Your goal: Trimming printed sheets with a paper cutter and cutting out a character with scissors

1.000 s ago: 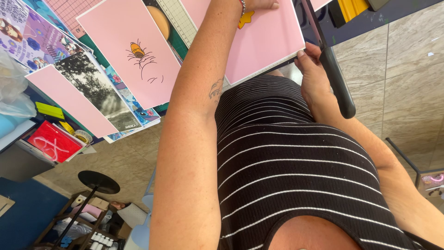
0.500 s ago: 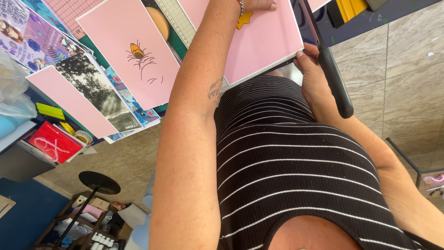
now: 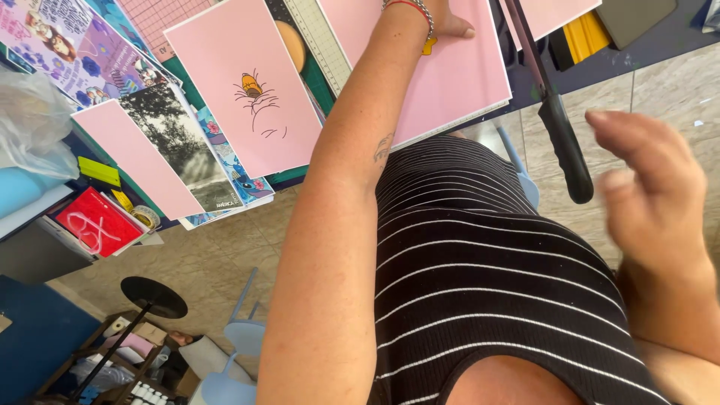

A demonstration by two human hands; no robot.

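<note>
My left hand (image 3: 448, 19) reaches up to the top edge of the view and rests flat on a large pink sheet (image 3: 457, 71) lying on the cutter's green gridded base (image 3: 319, 45). Only its thumb and wrist with a beaded bracelet show. My right hand (image 3: 649, 191) hovers blurred at the right, fingers apart, holding nothing, just beside the black handle of the paper cutter's blade arm (image 3: 564, 150), not touching it. A pink card with a small orange drawing (image 3: 251, 90) lies to the left.
Printed pictures, a black-and-white photo (image 3: 176, 142) and a pink strip (image 3: 135, 157) overlap on the table at left. A red card (image 3: 97, 223) sits in a tray below. A yellow scraper (image 3: 589, 37) lies top right. A stool and shelf stand on the tiled floor.
My right hand has let go of the cutter's black handle and moved right and down, away from it. The left hand stays on the pink sheet.
</note>
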